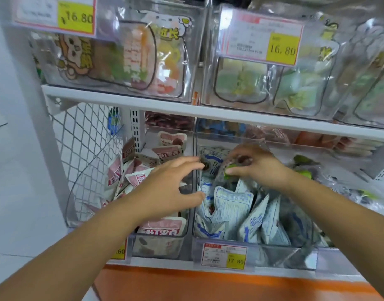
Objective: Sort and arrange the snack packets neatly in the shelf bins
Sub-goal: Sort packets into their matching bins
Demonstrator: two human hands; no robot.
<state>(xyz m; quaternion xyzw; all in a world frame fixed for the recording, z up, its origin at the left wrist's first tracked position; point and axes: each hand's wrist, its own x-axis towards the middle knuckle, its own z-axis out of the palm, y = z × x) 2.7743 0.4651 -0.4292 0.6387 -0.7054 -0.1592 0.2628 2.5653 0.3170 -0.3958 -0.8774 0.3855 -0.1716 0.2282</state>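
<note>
Two clear shelf bins stand side by side on the lower shelf. The left bin [160, 246] holds several pink-and-white snack packets [160, 228]. The right bin [282, 255] holds several blue-and-white packets [232, 205], lying at mixed angles. My right hand [258, 166] reaches into the back of the right bin and pinches a dark packet with a green end [229, 171]. My left hand [171, 185] hovers over the divide between the bins, fingers spread and loosely bent, holding nothing.
An upper shelf [186, 109] carries clear bins of large cartoon-printed bags with yellow price tags [282, 47]. White wire mesh [84, 135] closes the left side. Further right lie green-and-dark packets [304, 166]. An orange ledge [208, 283] runs below the bins.
</note>
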